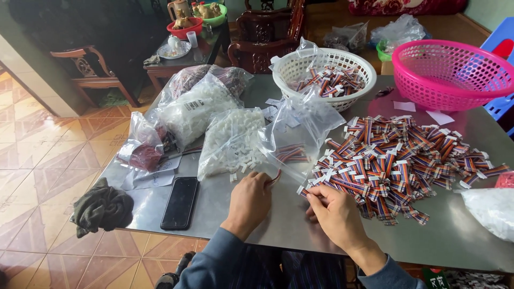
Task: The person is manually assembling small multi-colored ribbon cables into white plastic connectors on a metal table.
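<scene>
A short striped ribbon cable piece [274,177], reddish with dark bands, sticks out from the curled fingers, angled up and to the right, just beside the mouth of a clear plastic bag [300,131]. A second flat multicoloured ribbon cable piece with a white plastic connector end [305,191] lies pinched at the near left edge of the big heap of matching striped cable pieces [399,160] spread across the grey metal tabletop.
</scene>
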